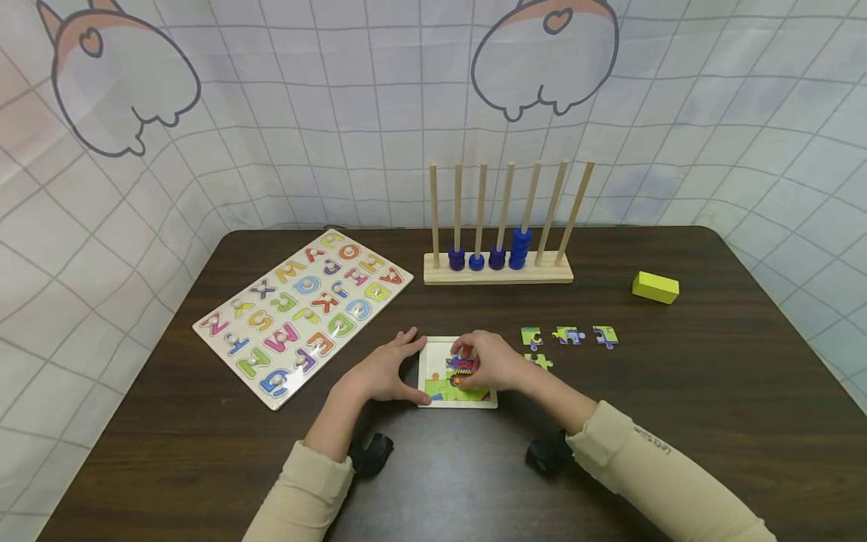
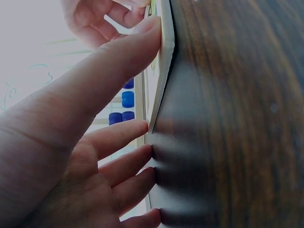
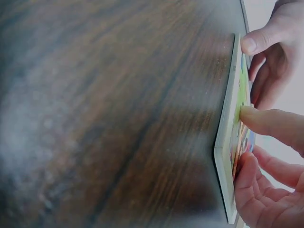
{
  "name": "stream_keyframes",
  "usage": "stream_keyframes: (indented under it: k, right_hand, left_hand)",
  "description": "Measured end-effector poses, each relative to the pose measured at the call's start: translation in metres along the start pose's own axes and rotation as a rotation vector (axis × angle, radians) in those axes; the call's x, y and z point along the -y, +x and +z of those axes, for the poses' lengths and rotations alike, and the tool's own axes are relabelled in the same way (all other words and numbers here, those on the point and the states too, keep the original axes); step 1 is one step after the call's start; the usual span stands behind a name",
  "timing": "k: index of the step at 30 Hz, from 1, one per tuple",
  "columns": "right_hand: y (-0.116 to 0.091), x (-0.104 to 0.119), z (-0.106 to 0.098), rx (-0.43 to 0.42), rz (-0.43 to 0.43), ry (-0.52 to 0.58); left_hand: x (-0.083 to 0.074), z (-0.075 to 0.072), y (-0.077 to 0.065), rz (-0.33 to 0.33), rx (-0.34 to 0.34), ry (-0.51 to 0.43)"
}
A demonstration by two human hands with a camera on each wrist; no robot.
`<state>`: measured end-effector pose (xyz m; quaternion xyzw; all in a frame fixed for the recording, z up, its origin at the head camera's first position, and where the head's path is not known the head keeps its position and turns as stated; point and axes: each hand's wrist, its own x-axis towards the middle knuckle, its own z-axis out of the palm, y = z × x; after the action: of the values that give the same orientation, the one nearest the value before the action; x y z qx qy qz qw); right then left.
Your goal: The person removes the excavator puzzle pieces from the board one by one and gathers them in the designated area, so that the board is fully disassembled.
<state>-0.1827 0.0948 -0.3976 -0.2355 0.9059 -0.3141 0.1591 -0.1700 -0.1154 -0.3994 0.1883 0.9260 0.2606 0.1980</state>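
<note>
A small square jigsaw puzzle board (image 1: 433,354) with a pale frame lies in front of me, its lower part filled with green picture pieces. My left hand (image 1: 384,373) spreads along the board's left side; the thumb (image 2: 137,45) presses on the frame near the bottom corner, and the other fingers stretch toward the far corner, tips by the tabletop. Over the right half of the board, my right hand (image 1: 497,361) pinches a puzzle piece (image 1: 462,364) with a red and purple vehicle picture between thumb (image 3: 266,124) and fingers. Part of that piece is hidden by the fingers.
Several loose puzzle pieces (image 1: 569,335) lie right of the board. An alphabet peg board (image 1: 279,400) sits at the left. At the back stands a wooden peg stand (image 1: 497,278) with blue beads, and a yellow block (image 1: 655,287) rests to the right.
</note>
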Motion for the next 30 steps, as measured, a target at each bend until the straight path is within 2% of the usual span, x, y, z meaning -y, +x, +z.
stream_keyframes:
  k: [8, 14, 19, 30]
  right_hand:
    - [-0.002, 0.001, 0.002, -0.013, -0.024, 0.042]
    - [-0.002, -0.001, 0.002, 0.002, -0.009, 0.066]
    - [-0.003, -0.001, 0.000, 0.017, -0.028, 0.081]
    - [-0.011, -0.008, -0.008, -0.054, -0.046, 0.110]
  left_hand:
    - [0.000, 0.000, 0.000, 0.007, -0.002, 0.001]
    - [0.000, 0.000, 0.000, 0.007, 0.000, 0.002]
    - [0.000, 0.000, 0.000, 0.007, 0.001, 0.009]
    - [-0.001, 0.000, 0.000, 0.003, 0.003, 0.013]
